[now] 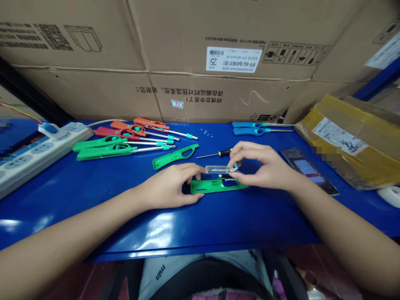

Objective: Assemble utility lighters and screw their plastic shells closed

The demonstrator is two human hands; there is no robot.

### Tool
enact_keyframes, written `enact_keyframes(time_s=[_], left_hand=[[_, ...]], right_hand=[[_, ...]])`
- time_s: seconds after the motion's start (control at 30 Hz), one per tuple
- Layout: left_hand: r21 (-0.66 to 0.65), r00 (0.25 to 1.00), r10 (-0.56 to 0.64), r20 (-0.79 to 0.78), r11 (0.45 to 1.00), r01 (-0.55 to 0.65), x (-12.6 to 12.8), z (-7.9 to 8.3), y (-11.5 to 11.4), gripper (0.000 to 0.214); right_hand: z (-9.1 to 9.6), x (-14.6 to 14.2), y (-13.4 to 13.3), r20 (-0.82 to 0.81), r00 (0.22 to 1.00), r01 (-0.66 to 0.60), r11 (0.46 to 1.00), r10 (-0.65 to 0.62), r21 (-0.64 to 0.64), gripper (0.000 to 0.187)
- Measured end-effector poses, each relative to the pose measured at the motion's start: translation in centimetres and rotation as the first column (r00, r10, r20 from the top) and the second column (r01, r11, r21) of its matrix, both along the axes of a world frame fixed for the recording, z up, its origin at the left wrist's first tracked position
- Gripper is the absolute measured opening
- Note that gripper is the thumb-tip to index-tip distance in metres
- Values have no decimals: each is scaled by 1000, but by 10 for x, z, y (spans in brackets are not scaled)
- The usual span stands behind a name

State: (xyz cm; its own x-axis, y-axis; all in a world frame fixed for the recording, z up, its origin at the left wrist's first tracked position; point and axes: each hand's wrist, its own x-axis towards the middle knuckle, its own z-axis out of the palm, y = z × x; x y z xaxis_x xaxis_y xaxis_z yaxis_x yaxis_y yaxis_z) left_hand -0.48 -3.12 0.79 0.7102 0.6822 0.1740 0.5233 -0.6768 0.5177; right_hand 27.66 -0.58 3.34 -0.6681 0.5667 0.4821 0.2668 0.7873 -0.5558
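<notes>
Green plastic forms one shell (208,186) in the left hand's (168,186) grip, one clear tank (216,169) pinched above it by the right hand (269,168), and, beyond it, one screwdriver (224,153), one half-shell (165,159), five lighters (116,133) leftward and two blue ones (248,131) rightward.

Brown cardboard (181,54) stands behind the blue counter (134,227), its printing upside down, with a white label (233,59) and a small blue-edged sticker (177,104) on it. At the left, a white power strip (28,156) runs out of view, a plug (52,130) at its far end with red and yellow wires. At the right, a phone (308,171) with a lit screen lies near a yellow-taped package (375,156); a rounded white object (390,196) is cut off by the edge.
</notes>
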Motion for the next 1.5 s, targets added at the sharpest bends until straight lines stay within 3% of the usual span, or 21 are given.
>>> enact_keyframes(time_s=[0.23, 0.47, 0.67, 0.83, 1.03, 1.23, 1.5], left_hand=[[-21, 1000, -6, 14, 1000, 6, 0, 1, 0, 46], [-33, 1000, 3, 6, 999, -3, -1, -1, 1, 48], [-35, 1000, 7, 12, 999, -7, -1, -1, 1, 48], [-27, 1000, 15, 26, 1000, -15, 1, 0, 2, 47], [-17, 999, 18, 38, 1000, -18, 1, -1, 1, 49], [-16, 999, 21, 46, 1000, -20, 1, -2, 1, 45], [-14, 999, 8, 40, 1000, -7, 1, -2, 1, 43]], right_hand=[[7, 5, 1, -129, 987, 107, 989, -93, 103, 12], [5, 6, 5, -269, 957, 147, 978, -104, 145, 18], [8, 7, 5, -298, 947, 173, 974, -125, 143, 16], [4, 1, 0, -137, 988, 85, 991, -71, 100, 13], [-17, -12, -2, 115, 992, -56, 998, 52, 28, 10], [-27, -16, -3, 167, 983, -88, 995, 79, 47, 8], [-28, -16, -3, 260, 964, -95, 981, 48, 171, 11]])
